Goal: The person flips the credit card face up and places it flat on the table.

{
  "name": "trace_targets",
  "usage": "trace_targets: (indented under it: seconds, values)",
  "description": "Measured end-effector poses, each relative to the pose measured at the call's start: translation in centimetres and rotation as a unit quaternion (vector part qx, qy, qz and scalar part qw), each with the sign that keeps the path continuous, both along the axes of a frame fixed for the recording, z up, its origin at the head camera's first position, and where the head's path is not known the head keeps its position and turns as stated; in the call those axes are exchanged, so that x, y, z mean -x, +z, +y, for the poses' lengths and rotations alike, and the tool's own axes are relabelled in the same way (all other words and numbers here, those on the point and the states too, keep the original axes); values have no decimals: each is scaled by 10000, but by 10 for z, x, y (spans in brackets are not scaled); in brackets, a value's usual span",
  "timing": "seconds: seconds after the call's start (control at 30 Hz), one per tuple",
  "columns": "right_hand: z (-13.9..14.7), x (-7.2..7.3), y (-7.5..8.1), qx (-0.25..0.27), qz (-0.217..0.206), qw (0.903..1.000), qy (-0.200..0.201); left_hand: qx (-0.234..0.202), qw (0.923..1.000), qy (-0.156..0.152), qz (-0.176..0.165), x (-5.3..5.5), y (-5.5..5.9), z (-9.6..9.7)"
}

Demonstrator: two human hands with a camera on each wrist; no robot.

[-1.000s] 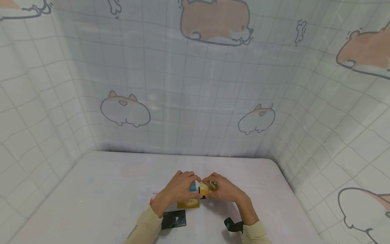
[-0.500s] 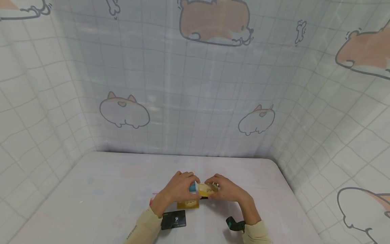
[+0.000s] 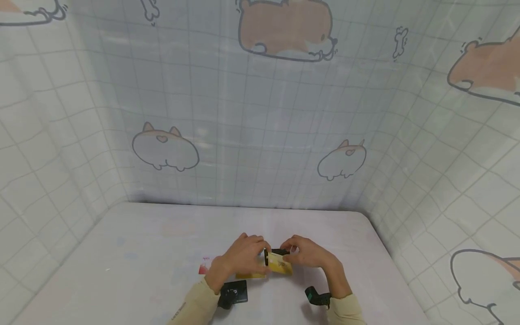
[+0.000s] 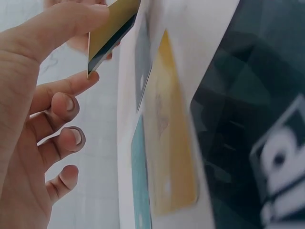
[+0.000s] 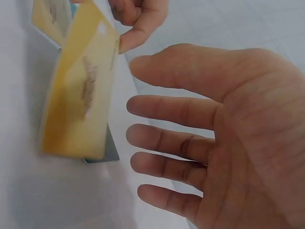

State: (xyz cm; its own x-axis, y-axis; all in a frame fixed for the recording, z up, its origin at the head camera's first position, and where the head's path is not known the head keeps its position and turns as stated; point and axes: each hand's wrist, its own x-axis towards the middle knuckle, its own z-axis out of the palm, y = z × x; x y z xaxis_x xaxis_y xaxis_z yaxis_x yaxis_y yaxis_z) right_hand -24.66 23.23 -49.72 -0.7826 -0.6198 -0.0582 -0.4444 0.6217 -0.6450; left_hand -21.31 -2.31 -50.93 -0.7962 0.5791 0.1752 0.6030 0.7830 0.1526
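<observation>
My left hand (image 3: 245, 255) pinches a yellow-gold card (image 3: 280, 263) at its left end, thumb on one face and index finger on the other. The card is tilted above the table. To its right is my right hand (image 3: 310, 253), fingers extended and apart from the card in the right wrist view. Behind the yellow card a dark card (image 3: 279, 251) lies on the table. A second gold card (image 4: 169, 133) lies beside a teal card (image 4: 140, 176), both largely hidden by my left hand in the head view.
A black card (image 3: 242, 289) with a white logo lies nearer me, partly covered by my left wrist's camera (image 3: 226, 298). Left of my left wrist is a red and white card (image 3: 206, 265). A white cloth covers the table (image 3: 142, 262), and patterned fabric walls (image 3: 260, 135) stand around it.
The yellow card has come down toward me and tilted, baring the dark card behind it. My right hand has let go of it and shifted slightly right. The teal card is now mostly hidden.
</observation>
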Motion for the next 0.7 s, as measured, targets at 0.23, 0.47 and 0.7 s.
trace_targets:
  seconds: [0.23,0.47,0.7]
  values:
    - [1,-6,-2,96,31,9999,-37,124,9993,-352,-41,-12,-4,11]
    - [1,-10,-6,66,108,9999,-61,394,9970,-538,-393,-26,-6,20]
    - [0,-16,-7,113,123,9998,-124,574,9956,-448,-588,-36,-8,27]
